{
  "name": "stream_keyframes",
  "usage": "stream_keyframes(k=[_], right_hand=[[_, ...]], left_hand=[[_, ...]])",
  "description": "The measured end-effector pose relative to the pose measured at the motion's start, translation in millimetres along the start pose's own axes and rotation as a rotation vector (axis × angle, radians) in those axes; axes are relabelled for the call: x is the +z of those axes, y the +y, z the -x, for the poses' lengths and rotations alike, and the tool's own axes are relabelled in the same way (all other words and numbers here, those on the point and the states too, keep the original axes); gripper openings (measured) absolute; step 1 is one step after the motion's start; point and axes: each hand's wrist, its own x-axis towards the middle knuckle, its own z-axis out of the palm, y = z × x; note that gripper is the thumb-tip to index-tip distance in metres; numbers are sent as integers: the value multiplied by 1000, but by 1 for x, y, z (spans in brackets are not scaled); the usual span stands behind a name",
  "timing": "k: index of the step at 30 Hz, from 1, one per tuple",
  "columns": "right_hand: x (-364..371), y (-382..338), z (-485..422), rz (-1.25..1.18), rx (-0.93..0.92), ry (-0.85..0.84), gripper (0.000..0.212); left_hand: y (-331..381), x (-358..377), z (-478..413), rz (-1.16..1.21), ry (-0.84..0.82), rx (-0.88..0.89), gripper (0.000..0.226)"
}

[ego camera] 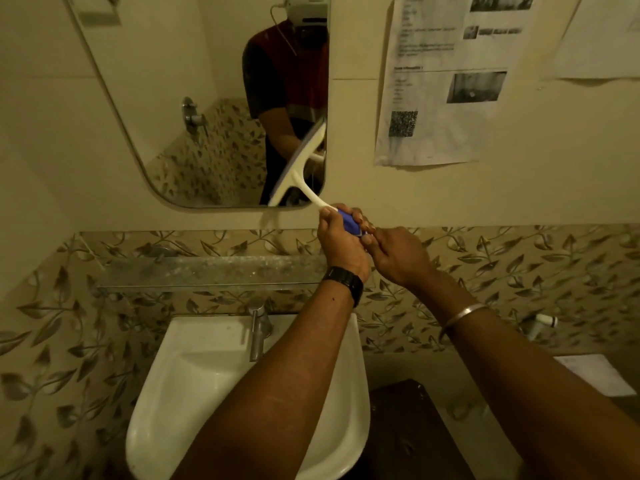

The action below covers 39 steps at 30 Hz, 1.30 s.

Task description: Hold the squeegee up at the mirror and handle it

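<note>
While both arms reach forward over the white washbasin (194,375), the hands meet at the blue grip of a squeegee (304,168). Its white handle rises up and to the left from the hands, and its long blade lies tilted against the lower right part of the wall mirror (194,109), close to the mirror's right edge and rounded bottom corner. The left hand (341,242), with a black wristwatch (346,284) on its wrist, is wrapped around the blue grip, fingers curled over it and thumb along the near side. The right hand (398,254), with a metal bangle (462,318) further down its forearm, sits just beside the left; its fingertips touch the rear end of the grip, though whether they pinch it or only rest against it cannot be told.

Below the hands, a grey ledge (207,271) runs along the wall above a band of leaf-patterned tiles (519,265). A chrome tap (258,327) stands at the back of the washbasin. Printed paper notices (446,81) hang on the wall to the right of the mirror, one carrying a QR code. In the mirror shows a reflected person in a dark red shirt, along with a wall-mounted shower valve (192,116).
</note>
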Motion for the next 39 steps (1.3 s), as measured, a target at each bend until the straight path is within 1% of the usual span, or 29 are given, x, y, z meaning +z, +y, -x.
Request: stream_keyframes(k=[2,6,10,14,18,21,23,26,31,35,37,39], right_hand=[[-2,-7,-16,-18,-11,16,73],[12,-2,-30,-9,9,-14,73],[35,22,-11,-12,49,-31,73],[43,38,8,-6,78,-64,75],[42,41,23,-57,92,-56,70],[45,42,35,-117,113,-49,75],[48,39,46,-178,128,-39,80],[47,29,60,-249,138,-17,78],[36,4,67,-258,129,61,81],[29,-20,60,-333,119,91,79],[24,-38,52,-386,112,120,72],[14,-61,45,-491,111,155,53]], left_hand=[[10,3,-10,-10,-1,45,40],[8,-2,-23,-40,17,32,39],[-21,-8,-19,-78,48,-43,38],[-45,-13,-12,-93,73,-97,38],[-56,-16,-4,-134,100,-127,38],[-55,-19,3,-142,92,-142,39],[-51,-21,12,-153,64,-167,40],[-42,-23,27,-176,17,-172,41],[-17,-23,45,-215,-16,-133,40],[10,-18,47,-261,-37,-69,40],[28,-15,45,-295,-61,-36,39],[48,-12,43,-351,-87,-9,38]])
